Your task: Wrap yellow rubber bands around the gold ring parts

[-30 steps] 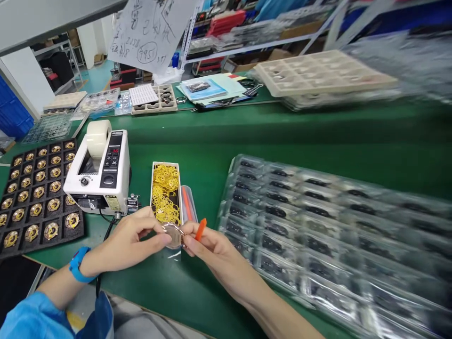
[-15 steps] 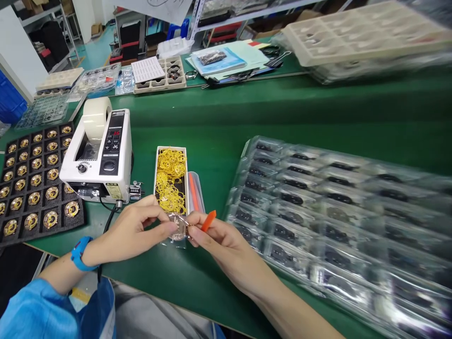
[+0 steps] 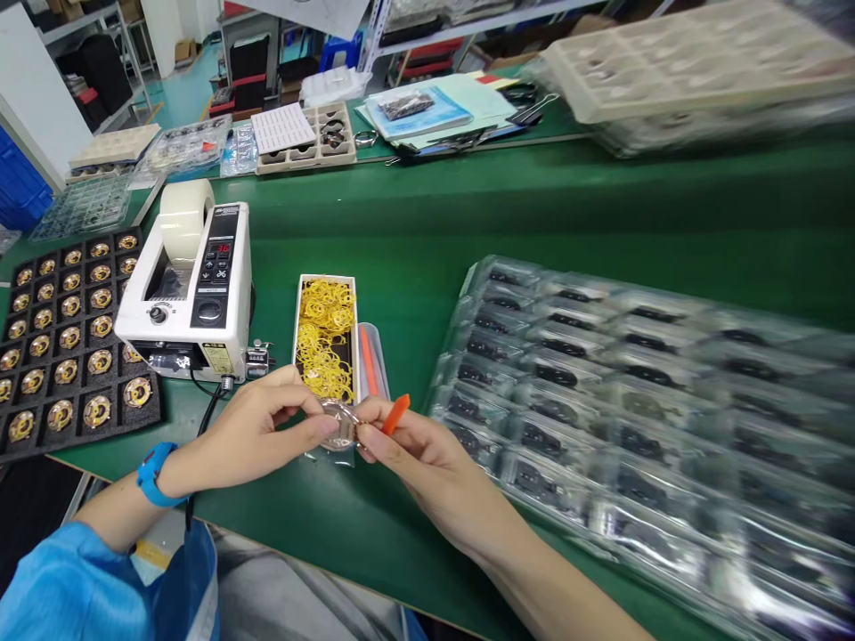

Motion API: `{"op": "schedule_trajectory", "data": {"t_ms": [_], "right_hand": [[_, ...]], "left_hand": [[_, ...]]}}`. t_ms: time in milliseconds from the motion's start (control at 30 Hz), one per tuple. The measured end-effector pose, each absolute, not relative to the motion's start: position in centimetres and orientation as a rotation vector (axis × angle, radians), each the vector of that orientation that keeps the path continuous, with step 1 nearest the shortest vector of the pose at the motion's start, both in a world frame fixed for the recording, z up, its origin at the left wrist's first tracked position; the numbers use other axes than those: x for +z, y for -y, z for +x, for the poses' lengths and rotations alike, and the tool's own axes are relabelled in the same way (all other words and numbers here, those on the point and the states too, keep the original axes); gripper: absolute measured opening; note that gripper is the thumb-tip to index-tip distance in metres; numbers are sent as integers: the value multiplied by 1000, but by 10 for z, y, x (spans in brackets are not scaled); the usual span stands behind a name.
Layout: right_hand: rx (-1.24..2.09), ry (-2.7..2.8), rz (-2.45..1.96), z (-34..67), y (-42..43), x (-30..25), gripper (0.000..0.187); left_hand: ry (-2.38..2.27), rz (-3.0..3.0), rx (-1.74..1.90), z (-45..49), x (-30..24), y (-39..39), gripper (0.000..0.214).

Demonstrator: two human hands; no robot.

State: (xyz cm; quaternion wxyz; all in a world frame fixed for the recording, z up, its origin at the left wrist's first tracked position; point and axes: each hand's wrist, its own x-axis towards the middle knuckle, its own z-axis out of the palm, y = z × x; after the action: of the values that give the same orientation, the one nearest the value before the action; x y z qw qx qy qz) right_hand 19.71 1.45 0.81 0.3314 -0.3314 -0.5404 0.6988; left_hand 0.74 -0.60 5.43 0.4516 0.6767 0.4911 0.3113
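Note:
Between my two hands is a round, shiny watch case (image 3: 341,425) with a rose-gold tint, a piece of clear film sticking out below it. My left hand (image 3: 277,432), a blue band at its wrist, pinches the case's left edge between thumb and fingers. The right edge is gripped by the fingertips of my right hand (image 3: 414,450). An orange plastic stick (image 3: 396,414) is also tucked in the right hand, its tip pointing up. Just beyond the hands lies a white box (image 3: 356,307) full of thin yellow rings (image 3: 325,334).
A white tape dispenser (image 3: 223,312) stands left, beside a black foam tray (image 3: 80,392) of gold round parts. Clear blister trays (image 3: 574,383) with dark parts cover the right. Behind the box lies a clear sleeve (image 3: 375,361) with an orange strip. Beige trays (image 3: 668,67) sit back right.
The whole view has shifted very slightly. Both hands keep the same hold on the watch case, with no clear movement of it.

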Motion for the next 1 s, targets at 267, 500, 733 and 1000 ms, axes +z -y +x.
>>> {"op": "schedule_trajectory", "data": {"t_ms": [267, 500, 733, 1000], "right_hand": [[1811, 1413, -931, 195, -14, 9, 49], [1798, 1425, -905, 195, -14, 10, 45], [1793, 1431, -868, 196, -14, 8, 42], [1764, 1463, -885, 197, -13, 8, 41]], "left_hand": [[-1240, 1680, 761, 8, 55, 6, 24], [-1244, 1693, 766, 8, 52, 7, 25], [-1277, 1725, 768, 9, 51, 8, 24], [-1286, 1752, 791, 9, 50, 9, 24]]}}
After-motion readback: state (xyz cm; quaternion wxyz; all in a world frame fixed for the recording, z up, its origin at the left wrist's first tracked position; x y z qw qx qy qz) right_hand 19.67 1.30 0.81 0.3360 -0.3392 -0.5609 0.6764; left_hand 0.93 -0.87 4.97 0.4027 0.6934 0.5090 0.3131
